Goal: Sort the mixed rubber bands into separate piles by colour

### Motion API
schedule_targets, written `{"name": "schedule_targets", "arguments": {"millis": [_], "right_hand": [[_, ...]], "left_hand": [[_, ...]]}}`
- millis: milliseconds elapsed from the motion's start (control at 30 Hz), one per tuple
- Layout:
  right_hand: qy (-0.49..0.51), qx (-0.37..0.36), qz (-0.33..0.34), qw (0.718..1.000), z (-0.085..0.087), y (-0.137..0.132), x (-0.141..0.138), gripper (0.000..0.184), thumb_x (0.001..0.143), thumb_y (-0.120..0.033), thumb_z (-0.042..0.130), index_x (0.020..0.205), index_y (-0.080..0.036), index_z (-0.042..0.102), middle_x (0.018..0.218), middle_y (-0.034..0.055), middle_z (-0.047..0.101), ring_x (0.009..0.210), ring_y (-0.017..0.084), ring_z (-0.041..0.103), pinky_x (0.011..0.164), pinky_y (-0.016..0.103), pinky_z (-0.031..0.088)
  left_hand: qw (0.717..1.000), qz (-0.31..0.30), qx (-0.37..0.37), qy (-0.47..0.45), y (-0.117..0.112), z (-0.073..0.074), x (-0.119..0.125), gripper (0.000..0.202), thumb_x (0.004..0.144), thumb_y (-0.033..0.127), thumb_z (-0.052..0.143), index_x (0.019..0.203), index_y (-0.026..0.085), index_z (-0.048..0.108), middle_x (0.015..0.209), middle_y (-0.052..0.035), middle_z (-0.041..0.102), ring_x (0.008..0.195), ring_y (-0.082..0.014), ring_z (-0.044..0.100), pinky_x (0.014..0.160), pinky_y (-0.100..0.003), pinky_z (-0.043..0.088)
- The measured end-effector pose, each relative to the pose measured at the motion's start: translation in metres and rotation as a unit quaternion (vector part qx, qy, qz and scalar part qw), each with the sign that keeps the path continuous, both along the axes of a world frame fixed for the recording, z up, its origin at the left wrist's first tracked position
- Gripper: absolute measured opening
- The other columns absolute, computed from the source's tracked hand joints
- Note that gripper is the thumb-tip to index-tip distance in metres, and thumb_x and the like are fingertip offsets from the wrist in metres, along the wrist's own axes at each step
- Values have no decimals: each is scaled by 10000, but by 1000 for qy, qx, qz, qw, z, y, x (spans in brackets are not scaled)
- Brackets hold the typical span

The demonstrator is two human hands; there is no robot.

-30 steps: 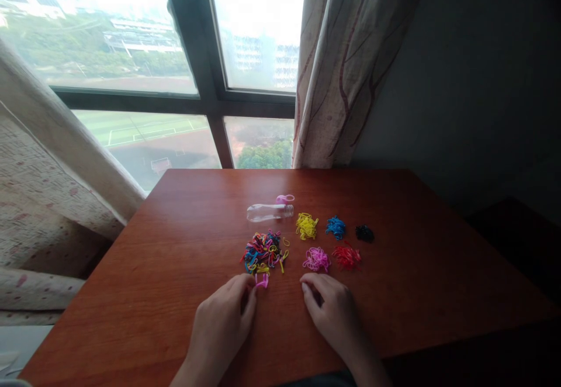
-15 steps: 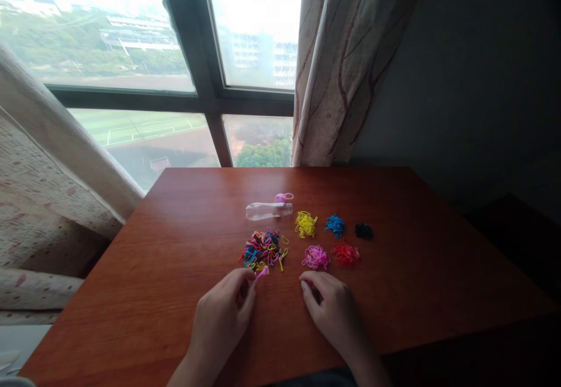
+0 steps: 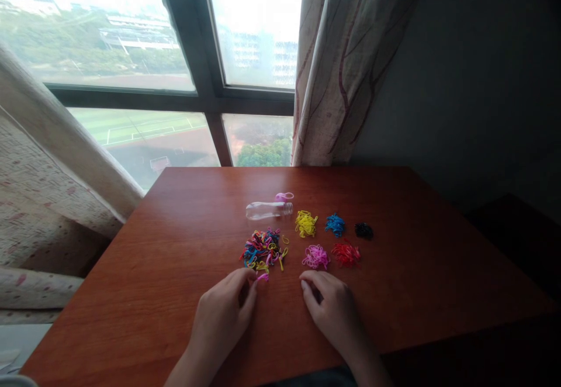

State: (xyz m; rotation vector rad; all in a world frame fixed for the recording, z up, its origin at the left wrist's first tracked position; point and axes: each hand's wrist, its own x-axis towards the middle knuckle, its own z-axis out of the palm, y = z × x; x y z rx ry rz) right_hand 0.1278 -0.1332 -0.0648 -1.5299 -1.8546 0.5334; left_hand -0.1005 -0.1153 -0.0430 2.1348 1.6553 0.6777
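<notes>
My left hand (image 3: 224, 308) rests near the front of the table, thumb and forefinger pinched on a pink rubber band (image 3: 263, 277). Just beyond those fingertips lies a mixed heap of coloured rubber bands (image 3: 262, 248), with a few loose yellow ones at its right side. My right hand (image 3: 329, 305) is on the table with thumb and forefinger closed together; nothing shows between them. In front of it sits a pile of pink rubber bands (image 3: 316, 256), beside a pile of red rubber bands (image 3: 346, 253). Behind these are yellow (image 3: 305, 224), blue (image 3: 335, 225) and black (image 3: 363, 231) piles.
A clear plastic bottle (image 3: 267, 210) lies on its side behind the mixed heap, its neck pointing right. A pink cap with a loop (image 3: 283, 197) is just behind it. The wooden table (image 3: 144, 270) ends at a window between curtains (image 3: 337, 65).
The pink rubber band at my left fingertips has tipped lower, towards the table. My right hand and the piles stay where they were.
</notes>
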Motion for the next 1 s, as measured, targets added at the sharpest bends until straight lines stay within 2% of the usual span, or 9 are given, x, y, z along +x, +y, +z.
{"name": "schedule_targets", "arguments": {"millis": [100,167,300,433,500,633,833,1000], "right_hand": [[-3,4,2,1000,0,0,0,177,902,-146,494,903,-228,651,807,4,678,737,164,631,694,257,418],[-4,6,1,1000,0,0,0,179,900,-143,495,904,-228,652,813,4,682,740,163,634,698,255,420],[-6,8,-2,1000,0,-1,0,176,901,-148,497,897,-230,653,806,4,682,733,162,635,698,254,422],[-4,9,-1,1000,0,-1,0,172,905,-158,496,897,-228,653,810,11,683,736,167,635,692,257,422],[-4,7,-1,1000,-1,-1,0,172,906,-158,494,896,-228,651,804,10,680,728,166,632,686,259,419],[-1,1,3,1000,-1,0,1,174,906,-154,492,901,-230,649,799,6,677,719,162,627,681,257,417],[2,3,4,1000,-1,0,1,172,905,-152,493,897,-229,647,805,8,679,730,165,631,698,261,421],[-1,6,2,1000,0,1,0,177,907,-152,491,900,-225,651,811,12,683,735,166,633,699,261,425]], "left_hand": [[997,-26,-34,-63,0,3,2,177,920,332,502,846,223,621,721,24,684,618,-135,629,591,-214,450],[995,-40,-45,-74,0,4,3,179,920,319,496,836,221,620,681,29,663,593,-130,612,578,-209,442],[1000,-8,-13,8,1,2,1,149,897,305,511,875,230,637,819,1,717,696,-167,662,601,-237,436],[999,-5,-37,2,1,-2,-2,149,902,302,498,884,237,631,749,18,695,644,-151,644,594,-235,434],[999,-7,-46,12,1,-1,-2,151,906,300,490,888,238,626,784,13,705,678,-157,655,616,-241,439],[996,-21,-70,60,0,6,-1,167,920,304,470,910,238,623,909,-17,728,788,-187,678,659,-259,441],[986,-48,-135,84,2,22,2,140,908,260,476,856,236,603,834,-7,713,758,-180,658,646,-250,417],[982,-6,-100,158,4,21,1,168,933,277,444,855,230,585,847,-16,708,768,-202,668,621,-268,389]]}}
